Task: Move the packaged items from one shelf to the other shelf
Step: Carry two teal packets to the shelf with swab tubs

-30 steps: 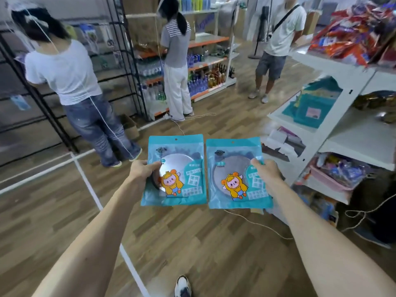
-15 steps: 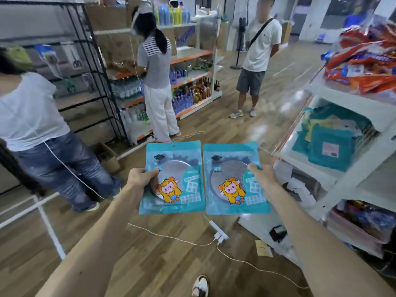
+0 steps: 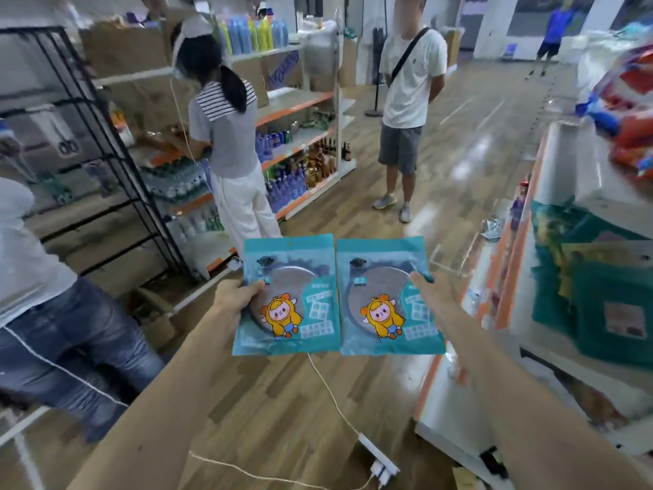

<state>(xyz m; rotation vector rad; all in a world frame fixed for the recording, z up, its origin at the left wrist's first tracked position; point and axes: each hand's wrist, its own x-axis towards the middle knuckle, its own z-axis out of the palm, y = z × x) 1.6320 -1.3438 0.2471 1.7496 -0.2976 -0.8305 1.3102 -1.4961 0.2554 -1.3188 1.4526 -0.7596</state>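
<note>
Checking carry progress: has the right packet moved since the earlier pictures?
Yes. The right packet has been carried forward along the white shelf, now level with its teal stack.

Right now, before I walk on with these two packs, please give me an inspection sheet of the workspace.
Surface: wooden floor.
Job's things: left pack and right pack, teal, side by side; similar teal packs on white shelf.
Clutter: cardboard box by black rack.
Hands: left hand holds left pack; right hand holds right pack.
Cables: white cable on floor to power strip.
Surroundings: person in striped top, person in white T-shirt, person in jeans.
</note>
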